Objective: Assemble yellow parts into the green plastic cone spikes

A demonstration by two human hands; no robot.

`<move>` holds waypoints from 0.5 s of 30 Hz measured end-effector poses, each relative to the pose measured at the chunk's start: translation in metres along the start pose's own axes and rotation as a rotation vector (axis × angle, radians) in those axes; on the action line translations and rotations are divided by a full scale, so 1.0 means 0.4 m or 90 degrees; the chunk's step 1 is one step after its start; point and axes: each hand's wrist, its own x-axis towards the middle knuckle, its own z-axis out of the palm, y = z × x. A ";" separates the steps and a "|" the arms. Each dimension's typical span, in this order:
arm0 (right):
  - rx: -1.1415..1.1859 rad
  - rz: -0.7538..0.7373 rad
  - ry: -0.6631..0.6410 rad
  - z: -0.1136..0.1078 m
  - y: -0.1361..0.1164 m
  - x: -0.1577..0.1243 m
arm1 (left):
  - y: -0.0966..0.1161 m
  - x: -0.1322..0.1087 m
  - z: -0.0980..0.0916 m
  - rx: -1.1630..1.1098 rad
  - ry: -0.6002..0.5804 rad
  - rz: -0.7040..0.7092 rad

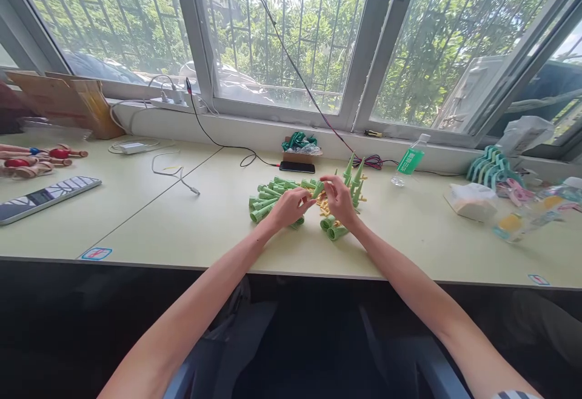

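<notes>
green and probably light, stiff and a little slick, the small tube (pixel 317 190) sits pinched in my right hand (pixel 339 200), best held round its middle, my left hand (pixel 291 206) at its lower end, hold unclear, beside piled tubes (pixel 264 202).

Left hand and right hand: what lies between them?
The head view shows a green cone there, and small yellow pieces on the table beneath.

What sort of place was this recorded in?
Probably an indoor workroom or office: a long, pale-yellow tabletop runs beneath grey-framed windows, a white power strip with plugs sits by the glass, and light-green, hollow cones are grouped on the table.
</notes>
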 end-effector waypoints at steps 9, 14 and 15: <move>0.019 0.011 -0.007 0.001 -0.007 -0.001 | 0.003 0.002 0.002 -0.029 0.026 0.003; 0.004 0.008 -0.008 0.000 -0.014 0.000 | 0.004 0.000 -0.001 -0.050 0.035 0.001; 0.000 0.007 -0.010 0.001 -0.016 0.000 | 0.004 0.000 -0.002 -0.054 0.035 0.000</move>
